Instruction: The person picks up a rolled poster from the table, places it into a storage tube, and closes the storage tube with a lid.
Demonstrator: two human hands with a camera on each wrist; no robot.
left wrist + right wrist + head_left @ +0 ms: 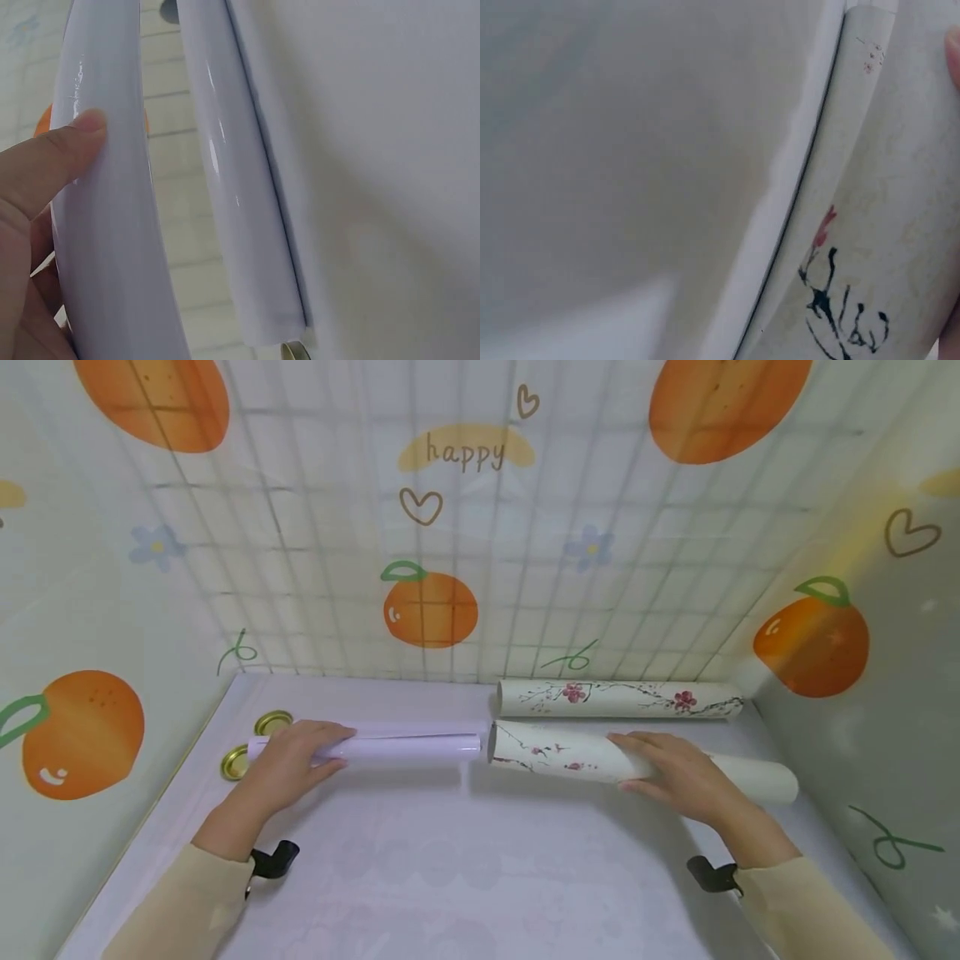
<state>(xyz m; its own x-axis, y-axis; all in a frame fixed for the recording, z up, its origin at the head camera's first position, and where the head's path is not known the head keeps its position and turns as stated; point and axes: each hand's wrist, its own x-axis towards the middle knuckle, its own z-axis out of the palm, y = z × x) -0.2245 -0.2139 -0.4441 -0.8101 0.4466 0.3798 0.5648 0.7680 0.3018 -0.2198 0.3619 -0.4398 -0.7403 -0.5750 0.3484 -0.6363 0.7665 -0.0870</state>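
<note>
My left hand (296, 760) grips a glossy lilac roll (412, 747) near its left end. In the left wrist view my thumb lies over that roll, with a second pale glossy roll (232, 172) beside it. My right hand (678, 772) holds a white tube printed with blossom branches (558, 756), fingers and thumb on either side of its middle. This tube's left end is hollow, close to the lilac roll's right end. A similar blossom-printed tube (618, 699) lies behind it. In the right wrist view only a fingertip edge shows at the printed tube (900, 187).
Two round gold-coloured lids (272, 722) sit at the back left of the table, partly behind my left hand. The pale table (450, 877) meets walls covered in orange-printed cloth (322, 610) at the back and both sides.
</note>
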